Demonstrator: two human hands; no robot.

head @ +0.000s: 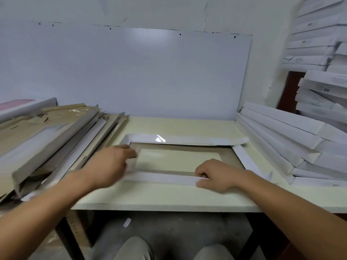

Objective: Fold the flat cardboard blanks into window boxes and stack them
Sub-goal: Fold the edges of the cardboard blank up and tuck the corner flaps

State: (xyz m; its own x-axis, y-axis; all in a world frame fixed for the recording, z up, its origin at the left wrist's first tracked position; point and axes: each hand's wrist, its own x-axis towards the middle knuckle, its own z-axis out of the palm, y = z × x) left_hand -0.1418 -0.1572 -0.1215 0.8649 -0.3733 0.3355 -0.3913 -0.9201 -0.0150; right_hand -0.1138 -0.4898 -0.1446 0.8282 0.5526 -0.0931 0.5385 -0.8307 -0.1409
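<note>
1. A flat brown-and-white cardboard window blank (178, 160) lies between the hands, near flap folded over.
2. The right hand (216, 175) pinches that flap; the blurred left hand (110, 166), fingers extended, touches its left end.
3. Left of the left hand lie unfolded brown cardboard blanks (56, 132); right of the right hand lean finished white boxes (291, 139). Much remains, I judge.

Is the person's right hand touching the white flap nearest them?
Touching: the head view shows the right hand with curled fingers pinching the near white flap.

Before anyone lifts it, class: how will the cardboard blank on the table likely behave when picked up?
The cardboard blank is thin and wide, so it would probably flex. Its large window cut-out likely makes it light and floppy. The far flap already curls upward, suggesting creases bend easily.
</note>
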